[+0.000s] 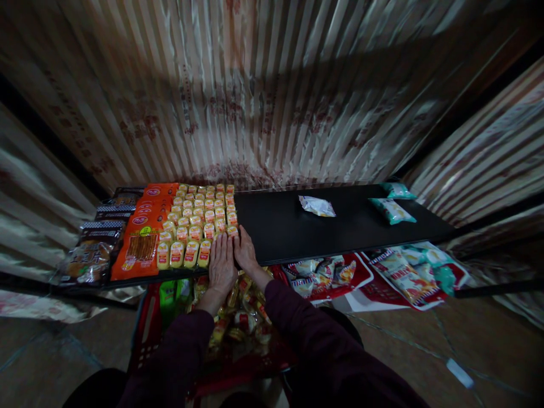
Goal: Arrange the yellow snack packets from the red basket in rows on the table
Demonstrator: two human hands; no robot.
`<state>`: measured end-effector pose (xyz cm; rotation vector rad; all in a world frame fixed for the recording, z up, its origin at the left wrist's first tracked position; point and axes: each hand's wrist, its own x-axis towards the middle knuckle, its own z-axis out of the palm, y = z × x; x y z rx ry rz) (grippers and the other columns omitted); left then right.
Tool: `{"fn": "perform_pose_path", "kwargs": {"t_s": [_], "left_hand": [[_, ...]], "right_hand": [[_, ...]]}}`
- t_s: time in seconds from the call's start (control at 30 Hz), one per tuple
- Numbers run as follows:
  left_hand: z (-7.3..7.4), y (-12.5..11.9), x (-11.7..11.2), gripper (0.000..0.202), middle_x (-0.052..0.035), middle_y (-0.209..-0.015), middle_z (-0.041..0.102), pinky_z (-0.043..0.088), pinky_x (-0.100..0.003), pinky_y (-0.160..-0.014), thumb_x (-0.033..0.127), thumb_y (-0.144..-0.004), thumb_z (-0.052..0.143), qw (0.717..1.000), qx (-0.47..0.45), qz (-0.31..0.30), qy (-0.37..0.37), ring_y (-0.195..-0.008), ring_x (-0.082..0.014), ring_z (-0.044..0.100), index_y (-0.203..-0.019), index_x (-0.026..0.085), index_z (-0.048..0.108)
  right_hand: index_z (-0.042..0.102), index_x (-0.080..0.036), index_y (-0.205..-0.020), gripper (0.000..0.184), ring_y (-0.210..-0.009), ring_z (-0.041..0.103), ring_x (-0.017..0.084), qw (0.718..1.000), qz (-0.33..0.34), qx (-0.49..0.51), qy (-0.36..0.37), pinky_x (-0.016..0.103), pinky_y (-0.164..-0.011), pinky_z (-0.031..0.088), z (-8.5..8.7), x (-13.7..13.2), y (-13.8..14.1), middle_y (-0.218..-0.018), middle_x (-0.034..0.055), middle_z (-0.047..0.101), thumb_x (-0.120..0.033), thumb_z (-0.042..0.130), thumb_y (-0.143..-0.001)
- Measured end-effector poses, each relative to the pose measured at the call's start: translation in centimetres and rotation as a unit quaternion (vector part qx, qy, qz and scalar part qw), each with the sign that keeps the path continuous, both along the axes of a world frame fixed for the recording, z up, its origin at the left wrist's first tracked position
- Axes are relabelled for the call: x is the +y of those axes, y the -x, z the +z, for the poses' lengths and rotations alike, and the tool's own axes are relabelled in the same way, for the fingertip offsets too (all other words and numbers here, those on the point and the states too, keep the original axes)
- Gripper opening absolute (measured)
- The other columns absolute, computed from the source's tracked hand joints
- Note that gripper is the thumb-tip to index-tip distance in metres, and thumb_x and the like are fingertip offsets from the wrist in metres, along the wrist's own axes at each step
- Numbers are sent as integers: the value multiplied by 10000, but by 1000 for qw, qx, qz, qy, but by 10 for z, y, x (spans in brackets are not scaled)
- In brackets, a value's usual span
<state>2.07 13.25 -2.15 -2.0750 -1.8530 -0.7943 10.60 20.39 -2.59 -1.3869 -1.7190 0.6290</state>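
Note:
Rows of small yellow wrapped snack cakes (191, 254) stand packed together on a black shelf (272, 226). My left hand (223, 265) lies with its fingers stretched out over the front right corner of these rows. Just beside it, my right hand (246, 250) points its straight fingers along the right edge of the block, touching the end cakes. The cakes under my left fingers are partly hidden. Neither hand is closed around a pack. Below the shelf edge, a red basket (142, 340) holds more loose yellow cakes (246, 323), partly covered by my forearms.
Orange snack bags (142, 243) and dark brown bags (91, 255) line the shelf's left end. A white packet (317, 206) and teal packets (393, 211) lie farther right. Red baskets with bagged snacks (403, 275) sit below. Pleated curtain (255, 102) hangs behind.

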Motion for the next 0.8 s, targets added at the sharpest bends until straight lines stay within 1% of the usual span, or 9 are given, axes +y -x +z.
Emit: {"fn": "perform_pose_path", "kwargs": {"t_s": [0.1, 0.2, 0.33, 0.4, 0.47, 0.57, 0.7, 0.8], "left_hand": [[-2, 0, -2, 595, -188, -1493, 303, 217, -504, -1151, 97, -825, 375, 1000, -8, -6, -8, -1430, -254, 152, -1416, 48, 323], [-2, -1, -4, 581, -195, -1489, 309, 219, -503, -1149, 112, -835, 377, 1000, -11, -6, -10, -1430, -255, 148, -1412, 49, 329], [0, -4, -10, 598, -204, -1491, 300, 222, -502, -1147, 121, -817, 401, 1000, -6, -1, 5, -1430, -263, 146, -1405, 34, 333], [0, -5, -12, 600, -206, -1489, 305, 217, -499, -1149, 134, -812, 413, 1000, 2, 1, 14, -1427, -270, 156, -1397, 22, 344], [0, -4, -12, 595, -192, -1489, 313, 211, -500, -1152, 143, -815, 417, 1000, 11, 0, 23, -1426, -272, 161, -1397, 31, 355], [-1, -3, -10, 598, -148, -1502, 308, 203, -510, -1154, 146, -820, 416, 999, 24, -6, 37, -1431, -267, 147, -1411, 75, 355], [2, -2, -4, 605, -120, -1510, 303, 184, -534, -1155, 131, -830, 400, 998, 38, -8, 49, -1435, -260, 134, -1430, 104, 328], [5, -3, -1, 614, -115, -1512, 304, 172, -543, -1157, 123, -837, 386, 998, 40, -5, 55, -1437, -250, 136, -1444, 115, 299]], "right_hand": [[431, -71, -1354, 530, -1304, 432, 229, 1000, -3, 13, 1, 435, -1109, 321, 1, -5, -2, -1382, 179, 486, -341, 283, -924], [442, -51, -1345, 533, -1317, 416, 227, 1000, -11, 14, 3, 420, -1115, 316, 2, -11, -2, -1393, 185, 471, -329, 266, -925], [448, -14, -1332, 536, -1326, 404, 231, 1000, -14, 6, 8, 411, -1122, 307, 3, -18, -1, -1387, 204, 470, -303, 253, -925], [446, -14, -1334, 533, -1333, 395, 229, 1000, -12, 6, 8, 410, -1127, 298, 1, -19, 0, -1384, 204, 474, -300, 261, -925], [448, -38, -1339, 521, -1337, 389, 228, 1000, -11, 8, 6, 422, -1127, 298, -1, -20, 1, -1383, 188, 481, -295, 272, -921], [452, -71, -1342, 508, -1329, 401, 236, 1000, -5, 8, 2, 449, -1116, 313, -2, -19, 1, -1378, 173, 494, -285, 286, -912], [471, -39, -1320, 521, -1293, 447, 247, 1000, 0, -5, 4, 440, -1107, 328, 2, -18, -1, -1358, 199, 506, -295, 272, -912], [468, -47, -1324, 527, -1283, 459, 239, 1000, -12, 1, 12, 426, -1104, 331, 5, -16, -2, -1356, 193, 510, -323, 265, -923]]}}
